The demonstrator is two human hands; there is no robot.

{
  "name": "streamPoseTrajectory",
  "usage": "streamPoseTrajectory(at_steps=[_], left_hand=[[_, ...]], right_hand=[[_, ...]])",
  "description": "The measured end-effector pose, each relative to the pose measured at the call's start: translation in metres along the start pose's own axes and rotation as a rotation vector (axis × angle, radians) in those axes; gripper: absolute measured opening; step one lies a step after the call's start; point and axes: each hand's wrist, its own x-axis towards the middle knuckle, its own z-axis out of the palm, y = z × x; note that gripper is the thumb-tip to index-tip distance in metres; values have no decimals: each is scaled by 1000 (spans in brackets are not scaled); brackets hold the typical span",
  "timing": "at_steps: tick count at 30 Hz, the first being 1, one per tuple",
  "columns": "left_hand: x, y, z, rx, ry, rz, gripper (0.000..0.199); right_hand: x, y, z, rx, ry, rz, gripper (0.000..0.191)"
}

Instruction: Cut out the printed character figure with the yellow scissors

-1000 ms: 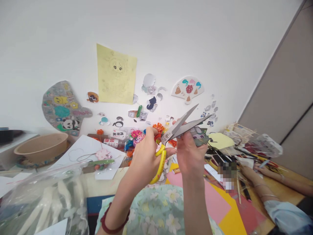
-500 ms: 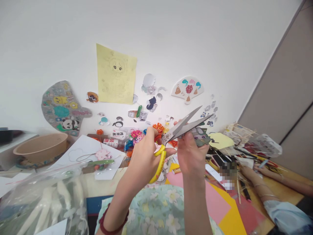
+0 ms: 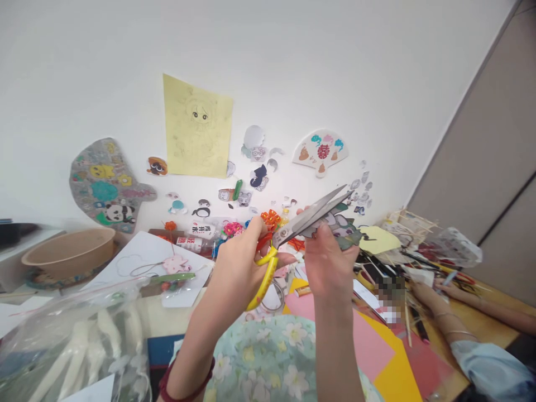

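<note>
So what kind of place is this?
Probably a craft room: the left hand holds scissors, a pencil-like drawing hangs on the wall, and pink paper lies on the table.

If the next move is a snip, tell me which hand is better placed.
The left hand, I'd judge: it holds the scissors by the yellow handles, with the blades slightly parted. The right hand is occupied, gripping the cutout.

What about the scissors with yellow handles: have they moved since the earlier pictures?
Yes. Against the white fan on the wall, the yellow handle has shifted toward the picture's left, and the blades have partly closed.
</note>
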Motion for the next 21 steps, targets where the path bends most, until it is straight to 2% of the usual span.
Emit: streamPoseTrajectory(at_steps=[4, 8, 12, 16, 21], left_hand=[[-2, -6, 3, -147, 62, -20, 44], [1, -20, 10, -331, 171, -38, 39], [6, -29, 14, -495, 200, -49, 40], [7, -21, 10, -625, 291, -75, 37], [2, -7, -3, -696, 202, -32, 31]], right_hand=[[0, -2, 3, 29, 26, 32, 19], [1, -4, 4, -4, 3, 94, 13], [3, -8, -4, -64, -123, 210, 9], [4, -13, -16, -181, -263, 339, 11], [4, -21, -21, -313, -415, 444, 16]])
